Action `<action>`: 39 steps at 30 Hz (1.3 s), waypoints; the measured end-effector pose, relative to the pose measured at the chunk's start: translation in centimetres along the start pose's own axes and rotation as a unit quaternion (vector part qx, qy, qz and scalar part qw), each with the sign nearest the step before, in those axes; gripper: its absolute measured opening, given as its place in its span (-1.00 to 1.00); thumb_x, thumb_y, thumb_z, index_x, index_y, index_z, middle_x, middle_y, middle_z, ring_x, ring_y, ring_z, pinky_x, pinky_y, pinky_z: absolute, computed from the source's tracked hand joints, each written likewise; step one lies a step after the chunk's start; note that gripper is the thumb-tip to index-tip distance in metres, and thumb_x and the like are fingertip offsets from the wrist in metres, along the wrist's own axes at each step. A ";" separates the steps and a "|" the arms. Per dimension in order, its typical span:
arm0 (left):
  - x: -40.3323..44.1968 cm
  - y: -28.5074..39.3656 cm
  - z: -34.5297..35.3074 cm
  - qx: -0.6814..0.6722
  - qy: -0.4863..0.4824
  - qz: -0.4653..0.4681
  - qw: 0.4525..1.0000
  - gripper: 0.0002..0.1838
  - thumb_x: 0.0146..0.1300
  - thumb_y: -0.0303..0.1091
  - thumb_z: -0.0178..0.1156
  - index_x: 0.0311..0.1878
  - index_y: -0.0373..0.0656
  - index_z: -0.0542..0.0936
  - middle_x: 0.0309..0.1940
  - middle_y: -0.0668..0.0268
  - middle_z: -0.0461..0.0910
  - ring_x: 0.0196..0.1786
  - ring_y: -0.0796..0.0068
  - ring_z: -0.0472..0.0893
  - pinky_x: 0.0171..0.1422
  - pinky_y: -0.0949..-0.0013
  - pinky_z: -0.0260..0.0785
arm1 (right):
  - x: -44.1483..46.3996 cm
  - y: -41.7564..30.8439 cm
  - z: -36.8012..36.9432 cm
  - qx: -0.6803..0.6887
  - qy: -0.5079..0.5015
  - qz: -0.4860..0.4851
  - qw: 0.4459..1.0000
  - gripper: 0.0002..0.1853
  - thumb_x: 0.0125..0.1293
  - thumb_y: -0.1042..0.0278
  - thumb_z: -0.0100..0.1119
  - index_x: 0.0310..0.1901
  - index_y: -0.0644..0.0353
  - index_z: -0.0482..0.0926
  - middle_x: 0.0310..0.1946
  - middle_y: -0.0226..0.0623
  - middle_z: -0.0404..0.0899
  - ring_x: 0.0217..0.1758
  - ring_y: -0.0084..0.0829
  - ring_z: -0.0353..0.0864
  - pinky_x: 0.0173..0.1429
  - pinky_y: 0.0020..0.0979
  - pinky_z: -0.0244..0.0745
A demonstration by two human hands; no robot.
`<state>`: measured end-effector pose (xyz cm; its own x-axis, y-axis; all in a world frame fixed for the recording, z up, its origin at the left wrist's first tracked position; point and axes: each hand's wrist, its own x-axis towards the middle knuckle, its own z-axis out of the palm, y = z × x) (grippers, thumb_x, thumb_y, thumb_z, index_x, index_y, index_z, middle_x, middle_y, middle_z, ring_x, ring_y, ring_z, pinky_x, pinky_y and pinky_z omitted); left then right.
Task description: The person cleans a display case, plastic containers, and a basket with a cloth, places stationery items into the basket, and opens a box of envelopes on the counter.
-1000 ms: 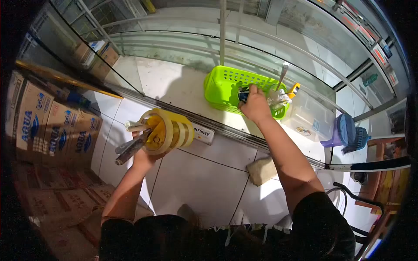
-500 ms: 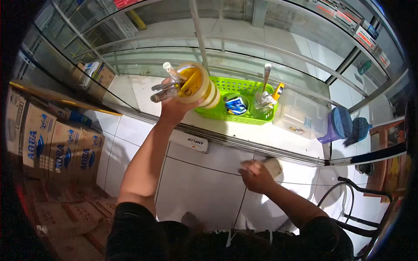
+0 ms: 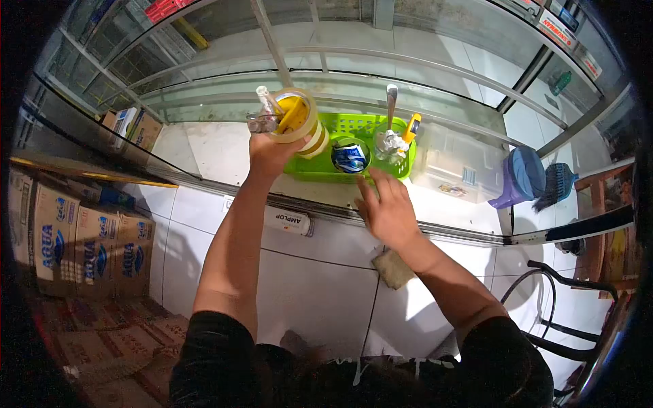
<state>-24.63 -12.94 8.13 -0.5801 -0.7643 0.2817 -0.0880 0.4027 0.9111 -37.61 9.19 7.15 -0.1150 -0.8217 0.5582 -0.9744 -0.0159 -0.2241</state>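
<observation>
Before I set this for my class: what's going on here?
A person's left hand holds a filled yellow container at the left end of a green basket; whether it rests inside is unclear. The right hand, holding nothing visible, is by the basket's front edge, near a blue-and-white packet inside.

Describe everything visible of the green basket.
The green basket looks plastic: low, oblong, its walls pierced with small holes. It sits upright on the white shelf, beside a clear box. Inside are blue packaging and a clear cup. A yellow container in the left hand partly hides its left end; the right hand is near its front edge.
</observation>
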 end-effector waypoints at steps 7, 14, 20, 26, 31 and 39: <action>-0.7 -2.8 1.8 0.238 0.046 -0.041 0.969 0.01 -0.40 -0.20 0.53 0.12 -0.26 0.10 -0.08 0.08 0.44 -0.01 0.23 0.46 0.09 0.29 0.30 | 1.8 1.0 4.5 -0.032 -0.120 0.040 0.992 -0.61 0.11 0.29 0.02 -0.06 0.35 0.44 -0.15 -0.07 0.43 -0.07 -0.18 0.40 0.05 -0.22 0.27; -3.1 -3.1 0.7 0.308 0.095 0.084 0.943 -0.13 -0.22 -0.20 0.45 0.14 -0.30 0.20 0.13 0.12 0.22 0.15 0.23 0.30 0.26 0.25 0.13 | -0.5 0.7 3.2 -0.016 -0.057 -0.034 0.998 -0.68 0.05 0.37 0.03 -0.18 0.42 0.46 -0.24 -0.06 0.43 -0.11 -0.19 0.40 0.01 -0.22 0.28; -11.8 -5.4 -10.3 0.210 -0.082 -0.019 0.974 -0.28 -0.13 -0.27 0.36 0.12 -0.25 0.27 0.09 0.09 0.28 0.20 0.18 0.27 0.30 0.23 0.09 | -13.2 1.2 3.1 0.097 -0.443 -0.191 0.870 -0.63 -0.03 0.37 0.13 -0.12 0.23 0.44 -0.12 -0.13 0.41 -0.02 -0.22 0.38 0.07 -0.21 0.32; -13.8 -6.5 -14.5 0.454 -0.285 0.031 0.843 -0.36 -0.15 -0.31 0.30 0.08 -0.23 0.35 0.11 0.14 0.28 0.18 0.20 0.28 0.26 0.29 0.14 | -16.7 1.9 4.6 0.033 -0.438 -0.134 0.888 -0.53 -0.01 0.33 0.14 0.02 0.14 0.38 -0.06 -0.18 0.40 0.03 -0.22 0.37 0.11 -0.15 0.28; -14.3 -9.7 -11.1 0.374 -0.221 0.002 0.901 -0.30 -0.22 -0.29 0.33 0.09 -0.21 0.34 0.12 0.14 0.26 0.19 0.15 0.24 0.28 0.24 0.09 | -15.8 1.1 5.9 -0.058 -0.526 -0.028 0.848 -0.55 0.01 0.28 0.13 0.00 0.13 0.39 -0.07 -0.21 0.41 0.08 -0.20 0.35 0.08 -0.12 0.28; -14.0 -8.2 -10.3 0.542 -0.248 0.025 0.802 -0.27 -0.33 -0.17 0.36 0.04 -0.15 0.39 0.10 0.15 0.27 0.18 0.08 0.22 0.28 0.11 0.01 | -12.4 -2.0 4.0 0.038 -0.554 -0.083 0.828 -0.63 0.04 0.24 0.14 -0.10 0.14 0.39 -0.24 -0.23 0.48 -0.01 -0.23 0.43 -0.01 -0.11 0.35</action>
<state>-7.44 -10.67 -0.20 -0.8322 -0.5472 -0.0895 -0.5514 0.8338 0.0285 -33.46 17.09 -2.54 0.3081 -0.8224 -0.4782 -0.9390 -0.1822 -0.2917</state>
